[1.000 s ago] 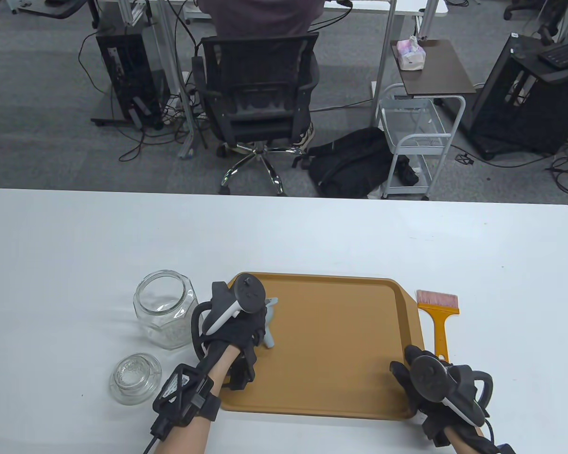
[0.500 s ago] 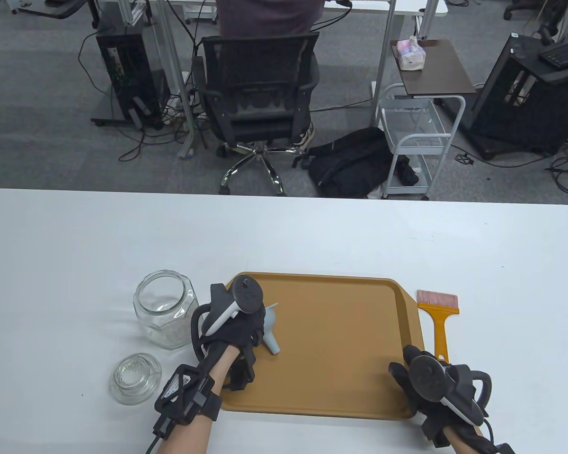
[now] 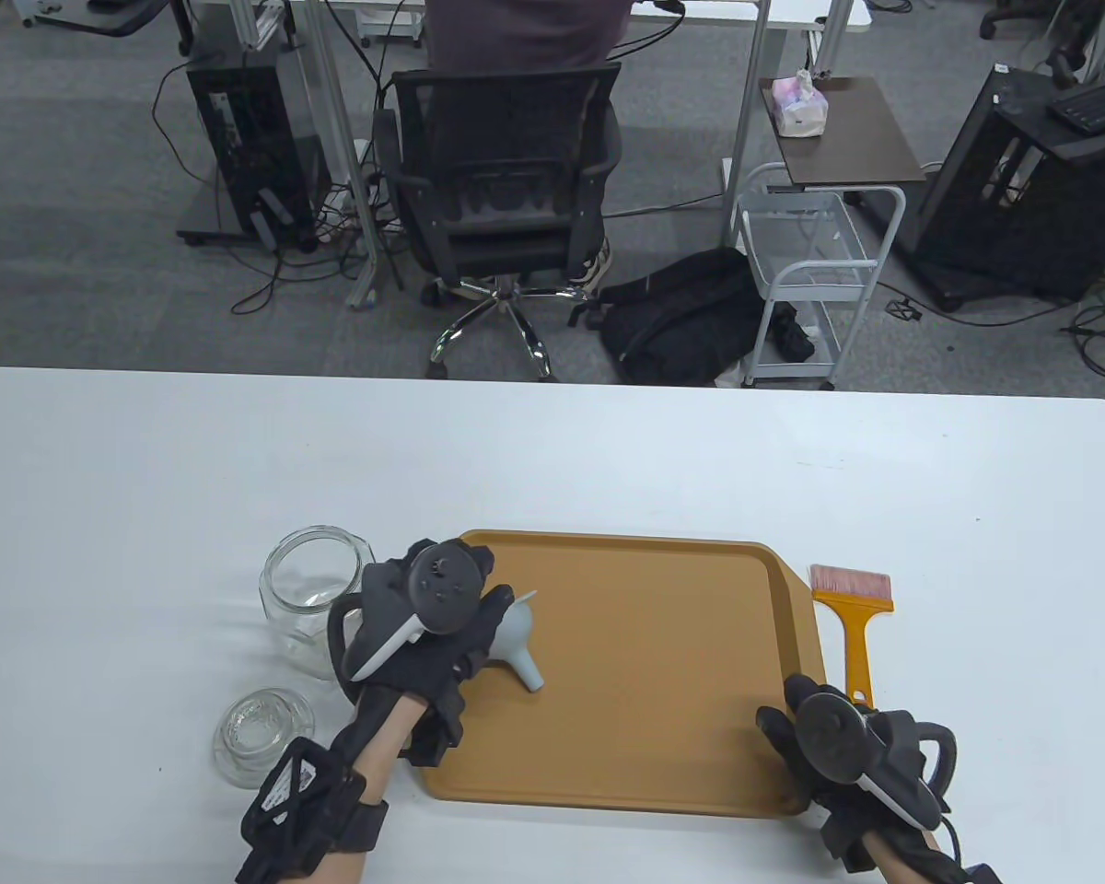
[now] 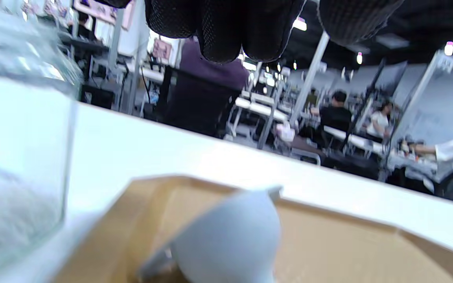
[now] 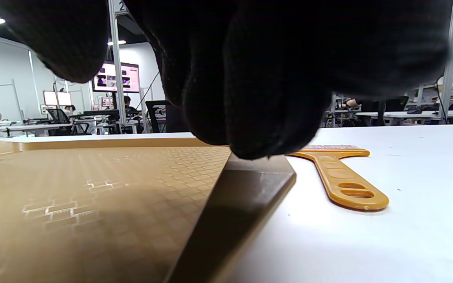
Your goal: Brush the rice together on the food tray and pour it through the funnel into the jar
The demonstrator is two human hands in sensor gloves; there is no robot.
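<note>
Left hand (image 3: 442,635) fingers slack over funnel (image 3: 514,640); right hand (image 3: 829,746) fingers gripping tray (image 3: 645,737) edge.

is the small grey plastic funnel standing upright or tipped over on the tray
Tipped over. The small grey plastic funnel lies on its side on the brown food tray, spout toward the near edge, beside the left hand.

A white tabletop (image 3: 608,460) with rounded corners carried a brown food tray (image 3: 663,645), a clear glass jar (image 3: 308,599) just left of it, a glass lid (image 3: 258,737) nearer the edge, and an orange-handled brush (image 3: 852,617) right of the tray.
</note>
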